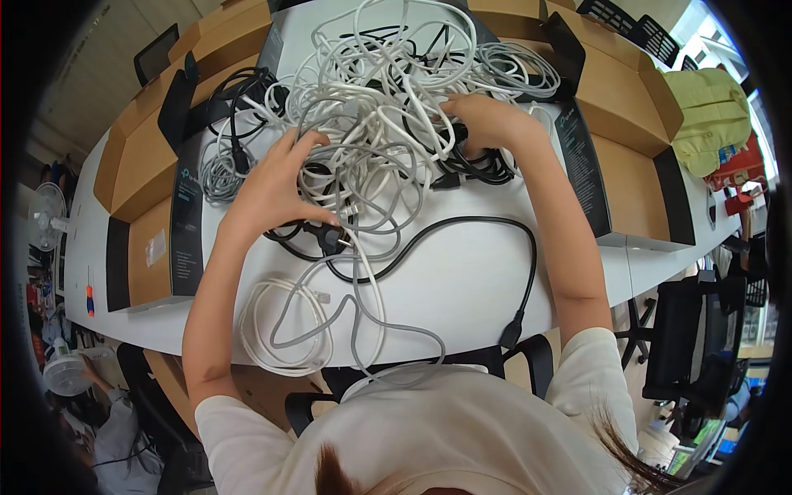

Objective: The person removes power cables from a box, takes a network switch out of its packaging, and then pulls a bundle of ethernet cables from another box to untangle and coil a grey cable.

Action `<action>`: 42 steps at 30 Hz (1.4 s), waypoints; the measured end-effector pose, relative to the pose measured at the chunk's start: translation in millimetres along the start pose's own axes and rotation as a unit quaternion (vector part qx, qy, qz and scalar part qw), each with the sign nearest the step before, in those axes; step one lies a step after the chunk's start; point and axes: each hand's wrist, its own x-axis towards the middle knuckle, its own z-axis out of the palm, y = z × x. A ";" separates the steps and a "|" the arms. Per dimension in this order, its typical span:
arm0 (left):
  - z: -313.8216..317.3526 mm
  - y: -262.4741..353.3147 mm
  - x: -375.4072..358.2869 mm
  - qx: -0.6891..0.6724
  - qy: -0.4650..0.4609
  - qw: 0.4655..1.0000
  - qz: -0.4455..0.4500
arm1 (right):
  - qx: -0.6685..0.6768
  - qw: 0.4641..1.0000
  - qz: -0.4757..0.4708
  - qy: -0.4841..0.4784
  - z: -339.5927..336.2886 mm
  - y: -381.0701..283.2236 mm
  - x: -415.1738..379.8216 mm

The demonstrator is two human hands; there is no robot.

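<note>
A large tangle of white, grey and black cables (355, 124) lies on the white table. My left hand (276, 190) is at its near left side, fingers and thumb spread wide around some grey and white strands. Just below that thumb is a black power plug (332, 239) with metal pins. My right hand (491, 124) reaches into the right side of the heap, its fingers curled over cables near a black connector; the fingertips are partly hidden. A black power cord (532, 247) loops toward the table's front edge and ends in a black connector (511, 332).
A coiled white cable (252, 330) lies at the front edge. Open cardboard boxes stand left (186, 223) and right (590, 181). Coiled grey cable (528, 70) is at the back right. A screwdriver (90, 301) lies far left. An office chair (693, 338) stands to the right.
</note>
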 end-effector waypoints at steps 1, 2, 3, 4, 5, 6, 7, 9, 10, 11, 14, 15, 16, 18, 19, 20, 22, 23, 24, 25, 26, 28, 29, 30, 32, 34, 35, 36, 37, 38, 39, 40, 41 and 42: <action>2.6 -4.6 0.0 -0.016 0.002 1.000 -0.004 | 0.011 1.000 0.002 -0.006 -3.1 -2.3 -2.1; 5.7 -12.6 1.2 -0.032 0.004 0.999 -0.006 | 0.021 1.000 0.004 -0.012 -9.2 -4.5 -6.2; 8.5 -19.7 2.6 -0.046 0.007 0.999 -0.008 | 0.032 0.999 0.006 -0.016 -13.9 -4.7 -8.8; 11.5 -24.0 3.0 -0.053 0.044 0.998 0.016 | 0.015 1.000 -0.022 0.009 -3.4 9.7 3.6; 16.2 -29.2 3.8 -0.052 0.067 0.996 0.016 | 0.011 0.999 -0.026 0.027 -3.5 11.6 5.5; 20.9 -34.3 5.2 -0.051 0.090 0.995 0.016 | 0.007 0.999 -0.028 0.045 -3.5 13.5 6.1; 22.2 -36.0 7.4 -0.050 0.113 0.992 0.017 | 0.002 0.997 -0.031 0.064 -4.3 14.9 5.3; 19.8 -36.2 13.7 -0.062 0.179 0.981 0.041 | 0.026 0.990 -0.071 0.118 -8.2 19.4 3.5; 20.4 -40.9 16.7 -0.066 0.205 0.976 0.042 | 0.038 0.985 -0.091 0.144 -10.6 21.5 2.3; 21.9 -45.7 19.6 -0.070 0.231 0.970 0.042 | 0.054 0.980 -0.098 0.164 -13.9 23.9 0.7; 23.3 -60.0 30.8 -0.059 0.252 0.966 -0.020 | 0.098 0.963 -0.126 0.219 -28.7 27.2 -6.9; 22.6 -64.3 31.2 -0.062 0.240 0.966 -0.066 | 0.090 0.964 -0.116 0.220 -32.8 25.5 -9.8; 13.1 -47.4 28.2 -0.062 0.216 0.969 -0.100 | 0.084 0.966 -0.107 0.220 -35.6 23.4 -12.0; 7.2 -43.5 20.7 -0.047 0.196 0.980 0.004 | 0.081 0.966 -0.097 0.227 -34.1 24.1 -10.3; 4.7 -42.9 16.3 -0.040 0.184 0.980 0.056 | 0.079 0.965 -0.095 0.231 -33.4 24.4 -10.8; 1.4 -40.6 7.1 -0.044 0.180 0.980 0.075 | 0.078 0.964 -0.093 0.235 -33.3 23.8 -12.2; -15.4 -22.9 -24.5 -0.044 0.201 0.978 0.042 | 0.076 0.966 -0.092 0.228 -36.8 25.5 -13.1; -22.5 -12.6 -42.6 -0.044 0.210 0.976 0.026 | 0.088 0.955 -0.115 0.257 -35.5 26.5 -13.7; -29.2 -10.6 -62.8 -0.047 0.192 0.980 -0.006 | 0.083 0.958 -0.112 0.250 -37.2 26.7 -14.3; -36.2 -13.3 -85.3 -0.049 0.172 0.983 -0.037 | 0.078 0.961 -0.108 0.242 -39.9 25.5 -15.4; -41.2 -16.4 -107.1 -0.070 0.102 0.988 -0.094 | 0.075 0.964 -0.095 0.237 -42.7 22.8 -16.3; -39.6 -10.6 -140.0 -0.076 0.013 0.988 -0.134 | 0.088 0.963 -0.092 0.237 -43.0 21.9 -16.8; -32.1 -6.1 -151.2 -0.061 -0.004 0.991 -0.118 | 0.094 0.965 -0.084 0.231 -43.4 21.6 -17.7; -23.1 -5.0 -160.6 -0.060 -0.011 0.987 -0.150 | 0.108 0.960 -0.093 0.241 -41.9 24.4 -17.8; -4.3 -7.0 -174.0 -0.060 -0.022 0.975 -0.213 | 0.132 0.959 -0.080 0.239 -43.7 25.8 -18.6; 2.3 -10.8 -181.0 -0.071 -0.013 0.974 -0.214 | 0.153 0.953 -0.081 0.248 -52.0 22.2 -25.7; 2.7 -12.6 -180.6 -0.077 -0.007 0.974 -0.214 | 0.160 0.951 -0.076 0.253 -53.1 22.8 -27.6; -0.7 -13.0 -178.8 -0.071 0.003 0.976 -0.206 | 0.167 0.949 -0.071 0.259 -55.1 24.0 -29.6; -8.4 -9.3 -176.2 -0.066 0.013 0.978 -0.200 | 0.172 0.947 -0.066 0.264 -57.3 25.5 -32.1; -16.6 -5.5 -173.1 -0.062 0.025 0.979 -0.192 | 0.204 0.937 -0.083 0.270 -58.6 27.3 -34.0; -26.3 -3.7 -169.6 -0.059 0.043 0.983 -0.171 | 0.190 0.940 -0.073 0.272 -60.9 28.3 -36.6; -36.7 1.2 -163.4 -0.029 0.075 0.984 -0.158 | 0.175 0.944 -0.063 0.274 -63.6 28.8 -39.4; -46.4 6.0 -155.9 0.000 0.107 0.984 -0.144 | 0.160 0.947 -0.052 0.275 -65.9 30.2 -41.8; -54.4 8.8 -146.3 0.050 0.153 0.981 -0.105 | 0.185 0.947 -0.042 0.260 -67.0 34.3 -42.1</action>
